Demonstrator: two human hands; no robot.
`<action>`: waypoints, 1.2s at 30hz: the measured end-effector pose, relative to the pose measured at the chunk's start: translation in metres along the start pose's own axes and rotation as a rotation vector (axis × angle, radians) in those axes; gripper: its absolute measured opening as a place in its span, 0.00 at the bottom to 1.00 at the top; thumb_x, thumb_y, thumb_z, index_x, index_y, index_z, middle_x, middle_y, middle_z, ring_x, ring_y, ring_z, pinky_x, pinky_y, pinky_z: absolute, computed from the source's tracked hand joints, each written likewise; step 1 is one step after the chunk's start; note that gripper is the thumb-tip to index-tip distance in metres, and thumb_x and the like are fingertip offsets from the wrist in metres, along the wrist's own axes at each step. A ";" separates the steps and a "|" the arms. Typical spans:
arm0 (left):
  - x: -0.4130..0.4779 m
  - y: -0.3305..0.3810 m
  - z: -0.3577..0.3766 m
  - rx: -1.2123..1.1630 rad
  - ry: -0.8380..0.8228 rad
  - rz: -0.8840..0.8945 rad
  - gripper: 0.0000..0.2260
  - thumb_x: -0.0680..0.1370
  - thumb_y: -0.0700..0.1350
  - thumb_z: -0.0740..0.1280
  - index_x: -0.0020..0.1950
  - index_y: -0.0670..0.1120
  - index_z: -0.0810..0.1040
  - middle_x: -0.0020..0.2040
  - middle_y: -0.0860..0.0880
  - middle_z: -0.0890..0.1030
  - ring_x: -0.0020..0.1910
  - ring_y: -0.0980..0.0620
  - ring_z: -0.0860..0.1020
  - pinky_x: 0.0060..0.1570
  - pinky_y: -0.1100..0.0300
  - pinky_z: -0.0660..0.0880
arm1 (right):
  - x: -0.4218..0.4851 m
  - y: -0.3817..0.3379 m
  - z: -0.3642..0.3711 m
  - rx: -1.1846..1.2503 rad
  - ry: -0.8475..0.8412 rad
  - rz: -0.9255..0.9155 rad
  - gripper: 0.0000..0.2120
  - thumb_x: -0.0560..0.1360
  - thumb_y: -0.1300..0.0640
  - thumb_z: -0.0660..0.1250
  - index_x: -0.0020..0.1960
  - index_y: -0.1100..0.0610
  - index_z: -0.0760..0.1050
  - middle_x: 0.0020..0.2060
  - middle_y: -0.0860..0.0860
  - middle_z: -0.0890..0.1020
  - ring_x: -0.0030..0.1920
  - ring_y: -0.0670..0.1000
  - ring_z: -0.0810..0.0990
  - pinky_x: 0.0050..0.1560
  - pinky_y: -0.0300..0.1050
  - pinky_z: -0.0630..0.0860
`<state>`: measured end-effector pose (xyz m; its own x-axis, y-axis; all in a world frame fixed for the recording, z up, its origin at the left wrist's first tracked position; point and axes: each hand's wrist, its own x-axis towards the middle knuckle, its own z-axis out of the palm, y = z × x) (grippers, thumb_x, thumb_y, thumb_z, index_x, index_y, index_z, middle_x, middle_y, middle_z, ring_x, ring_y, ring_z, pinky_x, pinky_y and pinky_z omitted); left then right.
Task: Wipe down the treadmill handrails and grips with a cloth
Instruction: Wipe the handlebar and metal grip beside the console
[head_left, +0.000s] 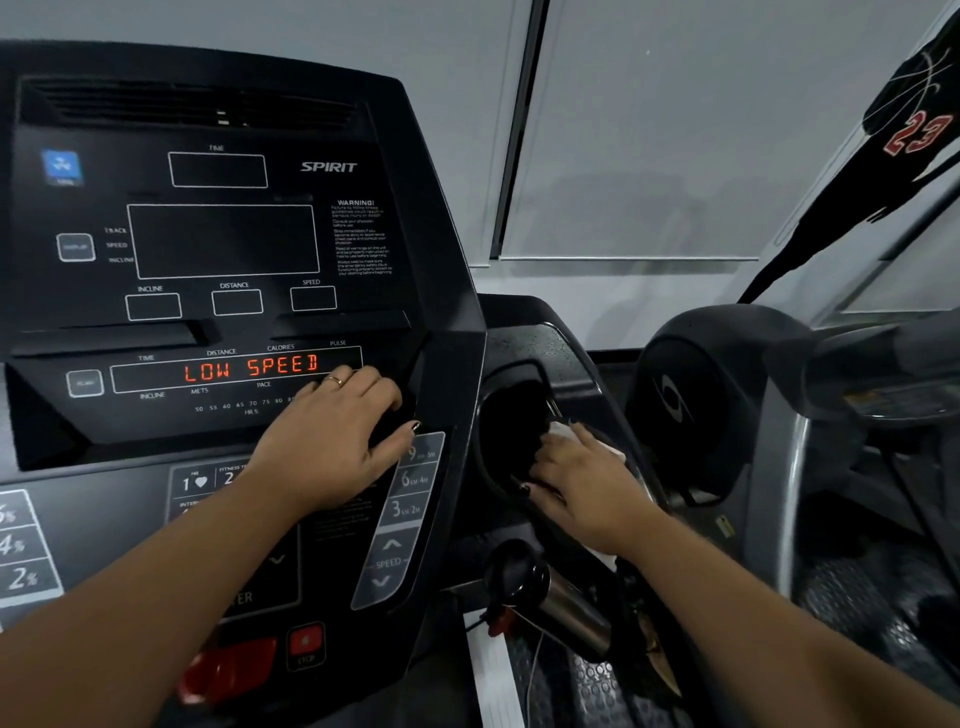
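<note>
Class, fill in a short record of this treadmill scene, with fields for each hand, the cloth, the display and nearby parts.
left hand: rests on the black treadmill console, ring on one finger
right hand: holds the white cloth against the rim of the dark side pocket
display: red letters read LOW SPEED
shiny metal cylindrical handgrip: below the right hand, untouched
red stop button: low on the console
</note>
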<state>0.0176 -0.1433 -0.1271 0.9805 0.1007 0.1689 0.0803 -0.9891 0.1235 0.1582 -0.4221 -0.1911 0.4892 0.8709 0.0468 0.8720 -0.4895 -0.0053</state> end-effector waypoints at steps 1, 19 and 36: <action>0.000 0.000 0.000 0.002 -0.002 0.000 0.22 0.77 0.66 0.47 0.57 0.54 0.71 0.52 0.58 0.72 0.53 0.55 0.69 0.55 0.55 0.71 | 0.000 0.003 0.006 -0.029 -0.021 -0.017 0.23 0.80 0.43 0.50 0.46 0.51 0.81 0.44 0.45 0.82 0.63 0.48 0.73 0.76 0.54 0.54; 0.002 0.002 0.001 0.024 -0.006 -0.015 0.22 0.77 0.65 0.47 0.57 0.54 0.70 0.53 0.57 0.72 0.54 0.54 0.70 0.56 0.54 0.71 | 0.087 -0.062 -0.004 1.278 -0.292 0.892 0.34 0.80 0.36 0.42 0.71 0.58 0.69 0.67 0.56 0.74 0.69 0.55 0.71 0.73 0.50 0.62; -0.005 0.002 0.002 0.033 0.006 -0.028 0.22 0.78 0.65 0.46 0.58 0.54 0.71 0.55 0.57 0.73 0.57 0.54 0.70 0.56 0.54 0.71 | 0.011 -0.032 -0.005 0.141 -0.139 0.066 0.26 0.78 0.46 0.46 0.40 0.58 0.77 0.40 0.54 0.75 0.44 0.55 0.75 0.47 0.49 0.72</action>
<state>0.0136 -0.1455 -0.1293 0.9766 0.1292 0.1720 0.1140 -0.9889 0.0958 0.1352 -0.3974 -0.1851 0.5344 0.8397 -0.0961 0.8272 -0.5430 -0.1443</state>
